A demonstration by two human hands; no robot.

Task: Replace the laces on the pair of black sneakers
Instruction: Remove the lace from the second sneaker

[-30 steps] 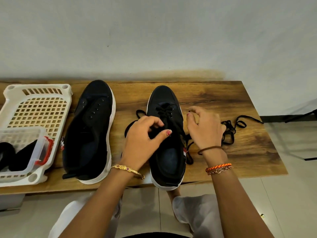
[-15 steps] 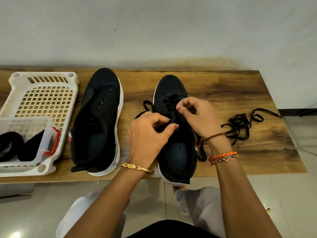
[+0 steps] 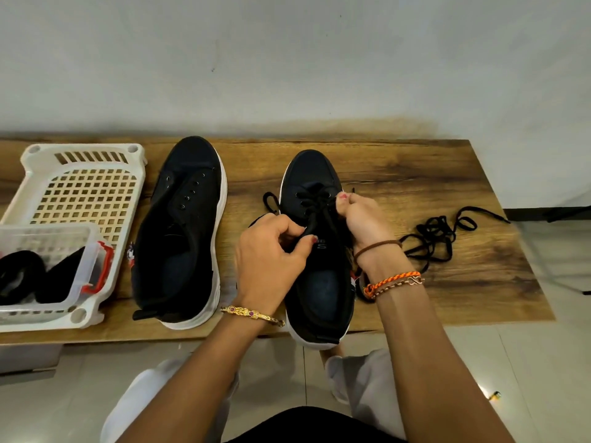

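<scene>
Two black sneakers with white soles lie toe-away on a wooden table (image 3: 399, 174). The left sneaker (image 3: 182, 231) has bare eyelets and no lace. The right sneaker (image 3: 315, 187) carries a black lace (image 3: 315, 199) threaded through its upper eyelets, with a loop hanging off its left side. My left hand (image 3: 271, 260) pinches the lace over the tongue. My right hand (image 3: 361, 219) pinches the lace at the right eyelet row. A loose black lace (image 3: 438, 235) lies tangled on the table to the right.
A white lattice basket (image 3: 86, 187) stands at the table's left end. Inside it sits a clear plastic box (image 3: 80, 251) with red clips holding black items. The wall runs behind the table; the tiled floor and my knees are below the front edge.
My right hand has shifted to the right eyelet row, drawing the lace. My left hand keeps its pinch over the tongue. The camera view has shifted slightly.
</scene>
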